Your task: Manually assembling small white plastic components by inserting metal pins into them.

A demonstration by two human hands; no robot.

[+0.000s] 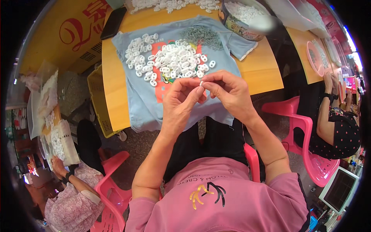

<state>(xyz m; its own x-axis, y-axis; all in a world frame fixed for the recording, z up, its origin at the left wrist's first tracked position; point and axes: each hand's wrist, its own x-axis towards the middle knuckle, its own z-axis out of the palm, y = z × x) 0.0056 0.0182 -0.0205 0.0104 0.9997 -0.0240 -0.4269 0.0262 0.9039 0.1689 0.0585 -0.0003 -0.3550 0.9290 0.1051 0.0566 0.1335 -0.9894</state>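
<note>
In front of my chest, both hands meet at the near edge of a blue-grey cloth. Thumb and fingertips of my left hand are closed on a small white plastic piece, mostly hidden by the fingers. My right hand pinches the same spot from the other side. Just beyond lies a heap of white oval plastic pieces with two holes. More such ovals are spread to its left. A tangle of thin grey-green bits, too fine to make out, lies at the far right of the heap.
The cloth covers part of a yellow wooden table. A round tub of white pieces stands at the far right, a dark phone-like slab at the far left. Other people sit on pink chairs at both sides. A yellow crate stands left.
</note>
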